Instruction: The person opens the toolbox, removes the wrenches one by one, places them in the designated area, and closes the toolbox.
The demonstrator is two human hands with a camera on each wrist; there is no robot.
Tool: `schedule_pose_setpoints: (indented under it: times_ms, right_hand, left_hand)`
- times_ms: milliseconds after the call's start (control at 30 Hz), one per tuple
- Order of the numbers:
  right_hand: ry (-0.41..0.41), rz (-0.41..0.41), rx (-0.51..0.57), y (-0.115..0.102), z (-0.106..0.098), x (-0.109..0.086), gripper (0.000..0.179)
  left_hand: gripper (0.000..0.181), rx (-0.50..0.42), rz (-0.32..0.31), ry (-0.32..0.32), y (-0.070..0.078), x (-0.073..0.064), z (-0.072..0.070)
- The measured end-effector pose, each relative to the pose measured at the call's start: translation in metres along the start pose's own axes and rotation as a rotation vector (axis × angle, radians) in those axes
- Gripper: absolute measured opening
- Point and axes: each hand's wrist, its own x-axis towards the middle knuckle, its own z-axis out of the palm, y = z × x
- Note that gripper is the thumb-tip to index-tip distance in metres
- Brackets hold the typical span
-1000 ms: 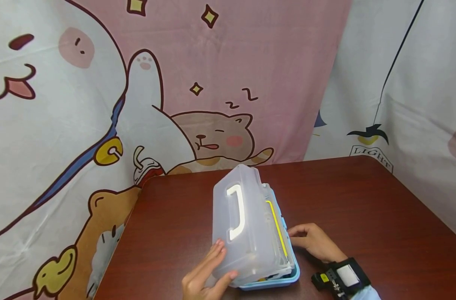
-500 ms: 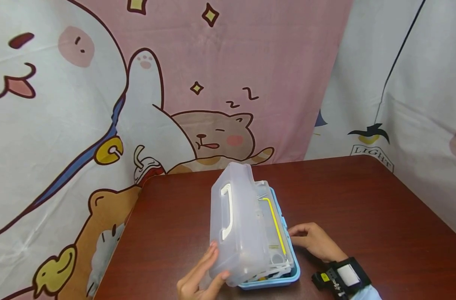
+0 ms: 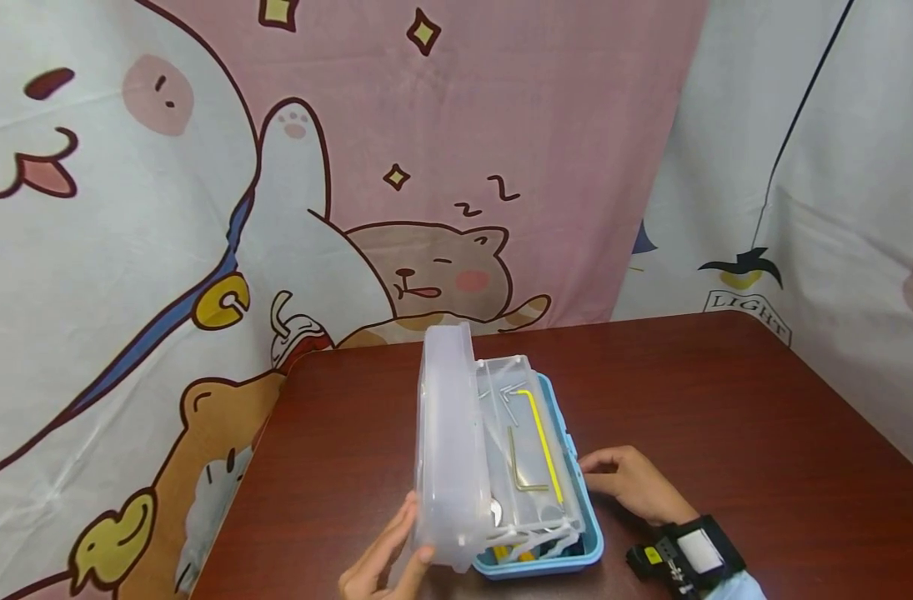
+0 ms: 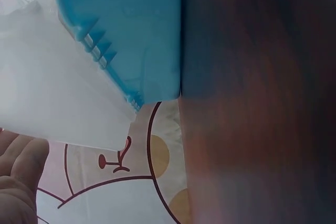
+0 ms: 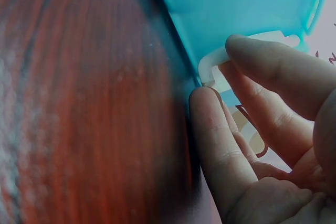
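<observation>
A blue toolbox (image 3: pixel 593 533) stands on the table with its translucent lid (image 3: pixel 447 450) raised and tilted left. My left hand (image 3: pixel 384 558) supports the lid's outer face near its front end, fingers fairly straight and thumb spread apart. In the left wrist view, fingers (image 4: pixel 26 163) show just beside the lid's edge. At the box's right side, my right hand (image 3: pixel 636 487) pinches a white latch (image 5: pixel 211 66) between thumb and finger. A clear tray (image 3: pixel 501 458) inside the box holds a yellow hex key (image 3: pixel 546 446), a brass-coloured L-shaped key (image 3: pixel 514 462) and small silver keys (image 3: pixel 509 400).
Beneath the tray, yellow and dark items show at the box's front end. The brown table (image 3: pixel 689 383) extends around the box. A cartoon-printed cloth (image 3: pixel 576 150) hangs behind it. A black camera device (image 3: pixel 689 554) is strapped to the right wrist.
The lid has swung further left with my left hand, baring the tray and its hex keys. The lid's white handle has turned out of sight. My right hand has stayed at the box's side.
</observation>
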Motion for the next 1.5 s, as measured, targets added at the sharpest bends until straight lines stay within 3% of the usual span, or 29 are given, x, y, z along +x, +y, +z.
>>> schedule_pose_setpoints:
  times_ms: [167, 367, 500, 600, 733, 833, 900, 967, 1067, 1167, 1300, 1367, 1500]
  right_hand:
    - [0.002, 0.004, -0.002, -0.001, 0.001, 0.000, 0.029]
    - [-0.002, -0.011, 0.002, 0.000, 0.001, 0.000, 0.029]
    - [-0.004, -0.013, 0.009, 0.002, 0.002, -0.001, 0.029]
    - [-0.002, -0.015, 0.005, 0.003, 0.002, -0.001, 0.028]
    - [0.006, -0.022, -0.004, 0.003, 0.002, 0.000, 0.027]
    - [0.009, -0.027, -0.006, 0.003, 0.002, 0.001, 0.026]
    - [0.007, -0.025, -0.008, 0.003, 0.002, 0.001, 0.027]
    - [0.007, -0.023, -0.012, 0.002, 0.002, 0.001, 0.027]
    - [0.007, -0.013, -0.014, 0.002, 0.001, 0.000, 0.029]
    - [0.007, -0.005, -0.014, 0.001, 0.001, 0.000, 0.029]
    - [0.003, -0.002, -0.010, 0.001, 0.001, 0.000, 0.029]
    - [0.003, -0.001, -0.008, 0.002, 0.001, 0.000, 0.029]
    - [0.007, 0.002, -0.009, 0.002, 0.002, 0.000, 0.029]
  left_hand:
    - [0.048, -0.005, -0.079, -0.004, 0.003, -0.006, -0.005]
    - [0.049, -0.115, -0.081, -0.006, -0.001, -0.012, -0.011]
    - [0.049, -0.126, -0.167, -0.017, -0.001, -0.019, -0.018]
    - [0.046, -0.016, -0.308, -0.006, 0.004, -0.022, -0.021]
    - [0.033, 0.207, -0.555, 0.029, 0.016, -0.021, -0.022]
    - [0.026, 0.293, -0.711, 0.071, 0.023, -0.017, -0.023]
    - [0.026, 0.310, -0.770, 0.088, 0.025, -0.015, -0.024]
    - [0.029, 0.295, -0.793, 0.108, 0.025, -0.013, -0.026]
    - [0.036, 0.229, -0.767, 0.082, 0.021, -0.014, -0.033]
    - [0.047, 0.070, -0.704, 0.018, 0.016, -0.017, -0.044]
    - [0.060, 0.001, -0.770, 0.011, 0.015, -0.015, -0.050]
    - [0.067, 0.054, -0.858, 0.044, 0.017, -0.012, -0.049]
    - [0.080, 0.046, -0.946, 0.051, 0.022, -0.004, -0.050]
